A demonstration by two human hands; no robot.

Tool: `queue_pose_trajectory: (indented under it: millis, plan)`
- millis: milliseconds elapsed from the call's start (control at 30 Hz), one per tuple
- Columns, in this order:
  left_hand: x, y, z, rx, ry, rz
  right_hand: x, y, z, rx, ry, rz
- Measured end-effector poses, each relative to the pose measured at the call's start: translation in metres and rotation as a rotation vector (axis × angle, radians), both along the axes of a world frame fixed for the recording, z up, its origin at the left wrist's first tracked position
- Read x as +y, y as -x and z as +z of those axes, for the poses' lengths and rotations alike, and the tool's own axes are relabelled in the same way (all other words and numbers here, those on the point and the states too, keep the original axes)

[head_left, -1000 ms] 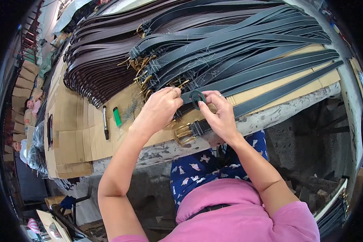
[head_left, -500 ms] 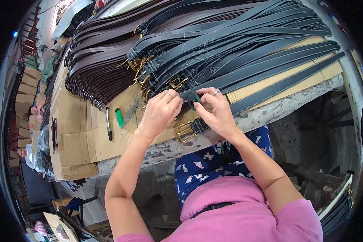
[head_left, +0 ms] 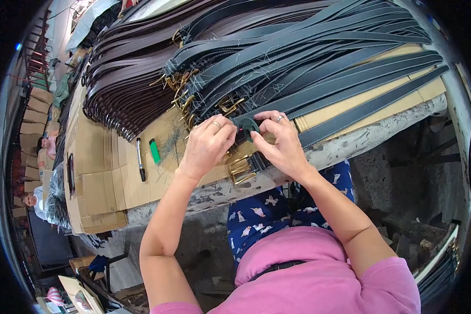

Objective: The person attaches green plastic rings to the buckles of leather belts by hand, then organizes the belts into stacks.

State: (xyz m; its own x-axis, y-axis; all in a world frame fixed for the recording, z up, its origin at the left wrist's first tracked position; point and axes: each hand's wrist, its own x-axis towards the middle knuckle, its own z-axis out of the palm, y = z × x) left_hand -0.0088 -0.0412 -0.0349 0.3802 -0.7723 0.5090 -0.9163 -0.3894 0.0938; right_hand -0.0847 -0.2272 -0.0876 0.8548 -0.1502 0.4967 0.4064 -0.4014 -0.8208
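My right hand (head_left: 283, 145) holds a dark green round disc, like a small thread spool (head_left: 248, 126), between thumb and fingers. Close beside it, my left hand (head_left: 208, 147) is closed in a pinch; what its fingertips grip is hidden. Below both hands a black belt's brass buckle (head_left: 240, 169) lies at the table's front edge. That belt's strap (head_left: 345, 122) appears to run off to the right beneath my right hand. Just beyond my fingers are the buckle ends of a pile of black stitched belts (head_left: 298, 55), with loose thread ends scattered over them.
Dark brown belts (head_left: 131, 68) lie stacked at the back left. A green lighter (head_left: 155, 150) and a marker pen (head_left: 141, 160) rest on the cardboard (head_left: 102, 172) left of my hands, near a tangle of thread clippings (head_left: 171, 146). Two people are visible at the far left.
The green disc has tilted slightly, showing more of its flat face. Both hands stay in almost the same place.
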Motion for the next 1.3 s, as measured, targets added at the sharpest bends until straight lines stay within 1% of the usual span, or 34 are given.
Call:
queue_pose_trajectory:
  millis: [200, 300, 333, 400, 433, 500, 533, 633, 700, 800, 900, 1033, 1133, 1200, 1300]
  plan:
    - [0.0, 0.002, -0.004, -0.012, 0.022, 0.054, 0.0, 0.0, 0.0, -0.001, 0.005, 0.005]
    - [0.0, 0.007, -0.008, 0.041, 0.087, 0.11, 0.0, 0.0, 0.0, -0.009, -0.009, 0.001]
    - [-0.001, 0.009, -0.008, 0.084, 0.123, 0.151, 0.0, 0.0, 0.0, -0.013, -0.015, -0.001]
    - [-0.002, 0.016, -0.01, 0.167, 0.197, 0.235, 0.0, 0.001, 0.001, 0.031, -0.131, 0.005]
    - [-0.003, 0.018, -0.01, 0.2, 0.297, 0.293, 0.001, 0.0, 0.002, 0.051, -0.189, 0.01]
    - [-0.004, 0.021, -0.013, 0.262, 0.503, 0.407, 0.0, -0.001, 0.003, 0.007, -0.147, -0.019]
    - [-0.003, 0.021, -0.015, 0.227, 0.525, 0.428, 0.0, -0.001, 0.005, -0.013, -0.12, -0.025]
    - [0.001, 0.021, -0.027, 0.404, 0.664, 0.502, 0.006, -0.006, 0.007, -0.092, -0.057, -0.025]
    - [0.0, 0.023, -0.03, 0.415, 0.694, 0.521, 0.011, -0.012, 0.016, -0.124, -0.04, 0.001]
    - [-0.003, 0.026, -0.033, 0.476, 0.735, 0.535, 0.021, -0.021, 0.023, -0.044, -0.075, 0.044]
    - [-0.006, 0.03, -0.032, 0.492, 0.729, 0.547, 0.024, -0.027, 0.026, 0.048, -0.021, 0.075]
    - [-0.005, 0.027, -0.038, 0.488, 0.758, 0.502, 0.03, -0.031, 0.027, 0.056, -0.033, 0.035]
    - [-0.004, 0.024, -0.042, 0.425, 0.76, 0.505, 0.031, -0.033, 0.027, 0.051, -0.003, 0.023]
    - [-0.005, 0.025, -0.041, 0.417, 0.758, 0.503, 0.031, -0.032, 0.028, 0.058, 0.033, 0.012]
    - [-0.005, 0.026, -0.038, 0.408, 0.758, 0.494, 0.033, -0.032, 0.027, 0.045, 0.01, 0.009]
